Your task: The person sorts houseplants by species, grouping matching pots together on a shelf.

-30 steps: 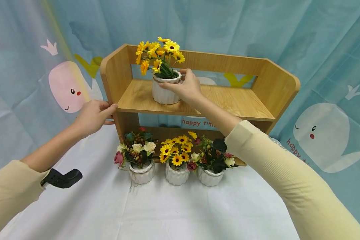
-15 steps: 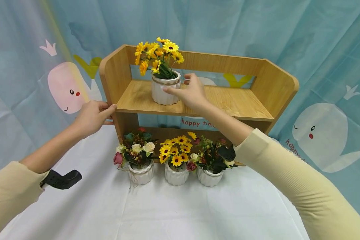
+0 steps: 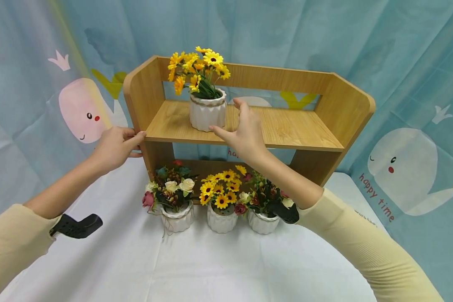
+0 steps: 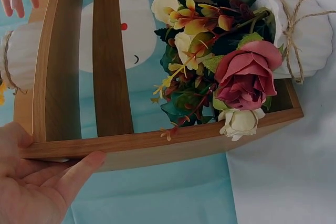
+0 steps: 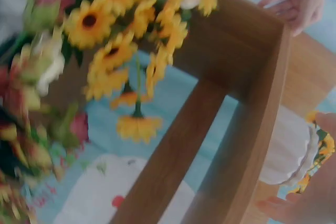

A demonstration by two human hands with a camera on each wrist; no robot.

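Note:
A white ribbed flowerpot point(image 3: 207, 112) with yellow daisy-like flowers stands upright on the top board of a wooden shelf point(image 3: 287, 126), towards its left end. My right hand point(image 3: 247, 130) is just right of the pot, thumb and fingers spread apart, holding nothing; in the right wrist view this hand point(image 5: 317, 182) shows at the edge beside the pot. My left hand point(image 3: 117, 147) grips the shelf's left side where the top board meets it. In the left wrist view, the left hand's thumb and fingers point(image 4: 79, 179) lie about the wooden edge.
Three more white pots stand in front of the lower shelf: roses at left point(image 3: 178, 219), yellow sunflowers in the middle point(image 3: 222, 220), mixed flowers at right point(image 3: 263, 223). A white cloth point(image 3: 211, 268) covers the table. Behind hangs a blue printed curtain point(image 3: 272, 33).
My right hand has let go of the flowerpot on the top board, opened, and drawn back to the right and down. The pot stays put; my left hand keeps its grip.

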